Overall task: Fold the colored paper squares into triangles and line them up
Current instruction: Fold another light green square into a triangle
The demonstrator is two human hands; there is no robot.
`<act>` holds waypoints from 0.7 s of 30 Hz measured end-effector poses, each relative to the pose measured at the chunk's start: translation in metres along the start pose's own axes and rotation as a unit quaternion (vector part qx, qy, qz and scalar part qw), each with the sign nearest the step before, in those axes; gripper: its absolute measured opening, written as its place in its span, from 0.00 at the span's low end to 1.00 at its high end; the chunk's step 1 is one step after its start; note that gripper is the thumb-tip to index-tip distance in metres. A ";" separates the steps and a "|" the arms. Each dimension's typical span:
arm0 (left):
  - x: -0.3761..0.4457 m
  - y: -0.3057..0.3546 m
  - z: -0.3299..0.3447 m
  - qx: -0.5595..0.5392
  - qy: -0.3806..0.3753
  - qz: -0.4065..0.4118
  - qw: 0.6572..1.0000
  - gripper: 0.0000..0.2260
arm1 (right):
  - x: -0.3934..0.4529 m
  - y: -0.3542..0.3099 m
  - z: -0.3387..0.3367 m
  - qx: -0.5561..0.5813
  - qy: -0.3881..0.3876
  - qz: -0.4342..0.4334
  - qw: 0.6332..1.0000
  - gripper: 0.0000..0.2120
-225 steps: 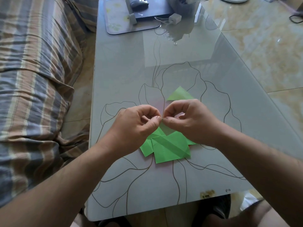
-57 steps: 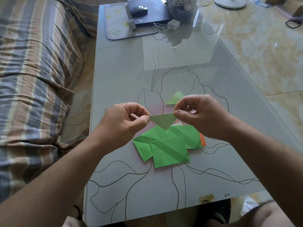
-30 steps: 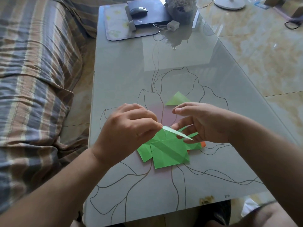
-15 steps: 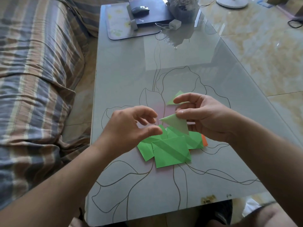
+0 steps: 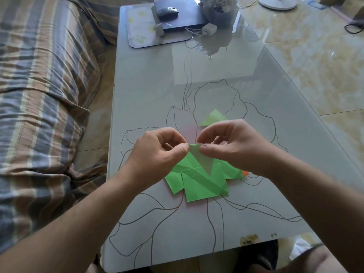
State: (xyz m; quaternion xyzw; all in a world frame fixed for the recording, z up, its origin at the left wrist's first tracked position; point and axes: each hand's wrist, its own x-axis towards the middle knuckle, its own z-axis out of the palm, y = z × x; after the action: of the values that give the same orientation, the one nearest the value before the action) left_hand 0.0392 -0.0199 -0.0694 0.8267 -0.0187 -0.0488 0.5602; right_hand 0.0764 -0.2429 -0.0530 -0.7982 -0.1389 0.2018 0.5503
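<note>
Head view: both hands are raised above the middle of the glass table (image 5: 149, 91), brought close together. The left hand (image 5: 157, 152) and the right hand (image 5: 232, 148) each pinch the top edge of a folded green triangle (image 5: 202, 160) between thumb and forefinger, so it hangs point-down in the air — likely to sharpen the crease before it is set down. Directly beneath it lies a loose pile of green paper squares (image 5: 202, 184), overlapping one another toward the near edge of the table, with a sliver of orange paper (image 5: 245, 173) showing at the pile's right side. Just beyond the right hand, a finished green triangle (image 5: 213, 117) lies flat on the glass — seemingly the start of the row. At the far end sit a dark box (image 5: 183, 18) and a mouse (image 5: 167, 11).
</note>
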 end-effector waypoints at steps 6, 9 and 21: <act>-0.004 0.001 0.010 0.004 -0.004 -0.019 1.000 0.05 | 0.002 0.005 0.011 -0.112 0.006 -0.022 0.993 0.04; -0.006 0.001 0.011 0.040 -0.013 -0.015 0.999 0.06 | 0.002 0.007 0.013 -0.134 0.008 -0.025 0.991 0.04; -0.001 0.008 -0.002 0.006 -0.005 0.017 1.000 0.05 | 0.001 0.002 0.003 0.003 -0.006 0.029 1.000 0.06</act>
State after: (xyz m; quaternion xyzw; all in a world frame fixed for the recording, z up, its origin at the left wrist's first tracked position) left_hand 0.0387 -0.0209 -0.0614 0.8294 -0.0354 -0.0433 0.5559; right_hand 0.0758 -0.2405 -0.0556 -0.7991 -0.1187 0.2227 0.5457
